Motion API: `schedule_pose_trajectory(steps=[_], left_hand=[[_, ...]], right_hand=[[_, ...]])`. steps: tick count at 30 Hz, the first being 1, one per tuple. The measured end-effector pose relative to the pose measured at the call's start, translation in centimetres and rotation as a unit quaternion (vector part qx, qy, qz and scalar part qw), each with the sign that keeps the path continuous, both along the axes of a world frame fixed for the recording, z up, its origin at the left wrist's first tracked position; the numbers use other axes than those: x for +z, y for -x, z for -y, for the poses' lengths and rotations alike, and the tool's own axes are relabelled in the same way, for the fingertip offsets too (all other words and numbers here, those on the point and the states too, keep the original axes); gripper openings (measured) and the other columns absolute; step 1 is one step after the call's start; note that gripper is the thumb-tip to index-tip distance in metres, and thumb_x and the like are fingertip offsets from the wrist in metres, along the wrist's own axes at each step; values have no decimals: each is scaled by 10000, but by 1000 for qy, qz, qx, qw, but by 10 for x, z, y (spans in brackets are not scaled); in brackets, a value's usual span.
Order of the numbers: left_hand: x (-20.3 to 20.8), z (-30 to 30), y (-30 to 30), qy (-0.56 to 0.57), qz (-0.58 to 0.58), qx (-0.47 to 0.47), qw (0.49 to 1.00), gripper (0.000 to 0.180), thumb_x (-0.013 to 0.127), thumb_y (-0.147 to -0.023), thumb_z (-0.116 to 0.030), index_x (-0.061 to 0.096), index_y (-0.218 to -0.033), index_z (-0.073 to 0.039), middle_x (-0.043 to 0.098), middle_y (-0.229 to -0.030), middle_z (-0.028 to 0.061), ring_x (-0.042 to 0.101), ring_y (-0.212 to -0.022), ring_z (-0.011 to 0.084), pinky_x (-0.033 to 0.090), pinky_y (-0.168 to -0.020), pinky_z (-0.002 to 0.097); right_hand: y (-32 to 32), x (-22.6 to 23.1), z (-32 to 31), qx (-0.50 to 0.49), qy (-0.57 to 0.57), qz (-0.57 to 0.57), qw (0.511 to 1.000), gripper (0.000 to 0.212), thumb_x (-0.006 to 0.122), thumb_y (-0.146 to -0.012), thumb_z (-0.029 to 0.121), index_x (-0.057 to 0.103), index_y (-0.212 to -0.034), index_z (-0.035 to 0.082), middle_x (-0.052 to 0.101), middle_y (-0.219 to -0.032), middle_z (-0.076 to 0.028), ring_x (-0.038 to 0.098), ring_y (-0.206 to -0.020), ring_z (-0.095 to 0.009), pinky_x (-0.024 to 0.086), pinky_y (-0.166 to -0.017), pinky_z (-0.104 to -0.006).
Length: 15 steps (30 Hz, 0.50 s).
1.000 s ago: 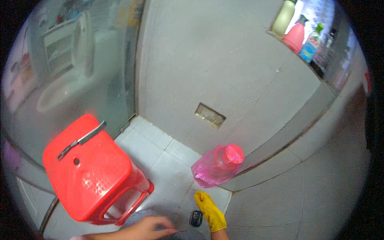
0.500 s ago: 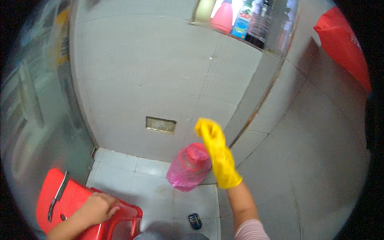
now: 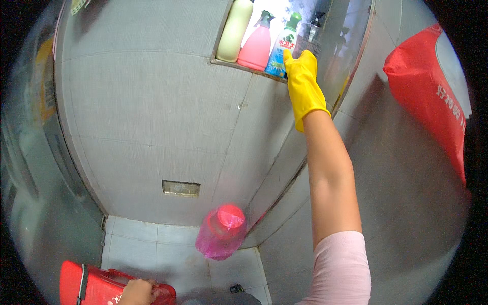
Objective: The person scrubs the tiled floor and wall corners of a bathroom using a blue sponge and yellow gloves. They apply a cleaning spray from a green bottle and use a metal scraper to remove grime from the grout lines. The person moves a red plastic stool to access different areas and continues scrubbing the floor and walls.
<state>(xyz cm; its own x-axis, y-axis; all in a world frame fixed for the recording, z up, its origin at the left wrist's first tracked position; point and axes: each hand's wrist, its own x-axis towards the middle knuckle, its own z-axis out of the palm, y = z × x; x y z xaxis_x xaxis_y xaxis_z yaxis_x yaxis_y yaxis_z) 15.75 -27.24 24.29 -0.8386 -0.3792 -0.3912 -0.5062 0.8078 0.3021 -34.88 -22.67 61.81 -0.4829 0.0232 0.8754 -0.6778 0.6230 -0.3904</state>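
My right hand (image 3: 305, 71), in a yellow rubber glove, is raised to the lit wall niche. Thumb and fingers are apart in front of a dark pump bottle (image 3: 312, 33), hiding its lower part; I see no firm grip. The thumb overlaps the blue-and-white bottle with a green cap (image 3: 285, 48). Further left stand a pink spray bottle (image 3: 256, 48) and a pale yellow-green bottle (image 3: 235, 33). At the lower left my bare left hand (image 3: 137, 292) has its fingers curled at the edge of a red plastic stool (image 3: 99, 282).
A long dark tool (image 3: 83, 284) lies across the stool. Against the wall on the tiled floor stands a pink plastic bag with a red round top (image 3: 221, 234). A red bag (image 3: 422, 86) hangs on the right wall. A small dark object (image 3: 236, 288) lies near my legs.
My gloved right hand has risen from above the pink bag to the niche bottles. My view has tilted upward. My left hand stays at the stool.
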Motion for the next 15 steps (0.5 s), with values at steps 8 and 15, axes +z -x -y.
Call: schedule_pose_trajectory(steps=[8, 15], left_hand=[[7, -6, -2, 24, -70, 31, 997, 370, 602, -755, -350, 600, -930, -24, 624, -824, 183, 597, -764, 368, 483, -701, 442], [8, -6, -11, -18, -154, 52, 987, 290, 602, -765, -285, 587, -863, -13, 610, -754, 197, 579, -734, 376, 467, -666, 452]], right_hand=[[-1, 25, 36, 18, -3, 125, 992, 650, 717, -634, 445, 525, -1073, 5, 586, -1050, -199, 574, -981, -329, 464, -813, -383], [-18, 21, 46, -17, 12, 119, 993, 686, 718, -651, 400, 412, -1141, 31, 565, -1098, -184, 554, -1032, -320, 432, -872, -400]])
